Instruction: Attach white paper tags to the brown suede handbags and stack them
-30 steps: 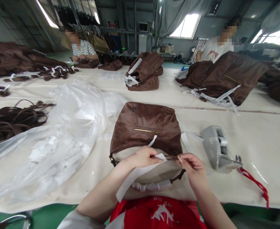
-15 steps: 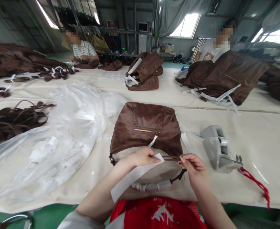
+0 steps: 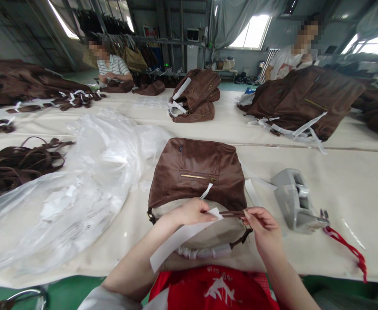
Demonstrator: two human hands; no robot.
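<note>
A brown leather handbag (image 3: 201, 163) with a brass zip lies on the table in front of me, its handle (image 3: 208, 252) curving towards me and partly wrapped in white paper. Over the gap between bag and handle, my left hand (image 3: 193, 213) is closed on a long white paper strip (image 3: 172, 245). A thin brown leather strap (image 3: 232, 214) runs from under the strip's end to my right hand (image 3: 262, 221), which pinches it between thumb and fingers. Part of the strap is hidden by the paper and my left fingers.
A grey tape dispenser (image 3: 293, 200) with a red ribbon (image 3: 346, 247) stands to the right. Clear plastic sheeting (image 3: 105, 172) and brown straps (image 3: 17, 168) lie left. More bags (image 3: 195, 97) sit further back, and two people (image 3: 113, 66) are across the table.
My hands stay almost still, holding the strip and strap. The person at the back right has shifted slightly, and the large bag there sits a little differently.
</note>
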